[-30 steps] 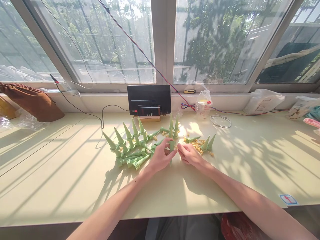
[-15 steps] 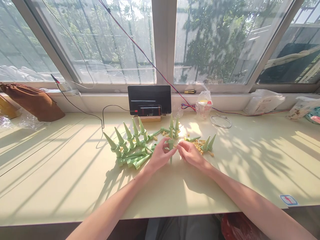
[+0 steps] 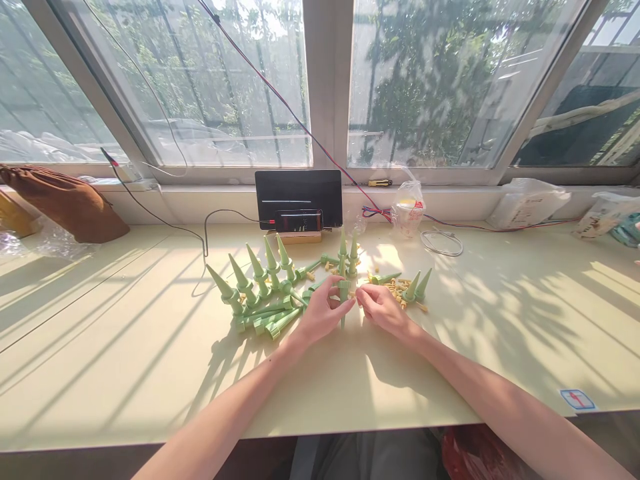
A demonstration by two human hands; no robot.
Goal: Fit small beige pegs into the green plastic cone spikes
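Note:
My left hand (image 3: pixel 323 310) is closed on a green plastic watering spike (image 3: pixel 343 288), which it holds point down between thumb and fingers. Close beside it, my right hand (image 3: pixel 383 310) pinches a small yellow plastic piece (image 3: pixel 352 294) at the spike's side; the fingertips partly cover it. Left of my hands stands a row of green spikes (image 3: pixel 259 273), with more green spikes (image 3: pixel 270 323) lying in front of it. Two upright green spikes (image 3: pixel 418 287) and a heap of small yellow pieces (image 3: pixel 397 288) are to the right of my right hand.
A black tablet (image 3: pixel 300 193) with a phone (image 3: pixel 299 221) before it stands by the window. Behind the work lie a coiled cable (image 3: pixel 442 243) and a bagged cup (image 3: pixel 407 210). A brown pouch (image 3: pixel 70 203) is at the left, plastic bags (image 3: pixel 527 203) at the right.
My right hand has drawn slightly to the right, away from the spike, with the yellow piece. My left hand and spike have hardly moved. Something skin-coloured at the right edge has shifted.

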